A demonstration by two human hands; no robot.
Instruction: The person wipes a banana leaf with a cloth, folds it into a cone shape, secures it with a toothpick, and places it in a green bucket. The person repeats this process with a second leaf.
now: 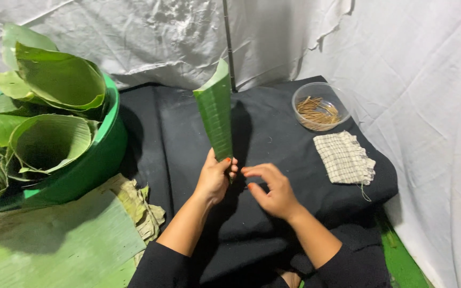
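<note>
At the frame's centre, the left hand (213, 178) pinches the lower end of a folded banana leaf strip (216, 109), standing it upright over the black cloth (273, 128). The right hand (271, 188) hovers beside it, fingers loosely curled, empty. Shaping seems underway; next, that free hand must steady the fold.

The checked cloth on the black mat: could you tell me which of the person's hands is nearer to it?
Right. The right hand hovers over the black mat, a short way left of the checked cloth. The left hand, gripping the folded banana leaf strip, is farther left.

Black cloth (273, 122) under stick bowl (320, 106), checked rag (344, 158), green basin (89, 165).
</note>
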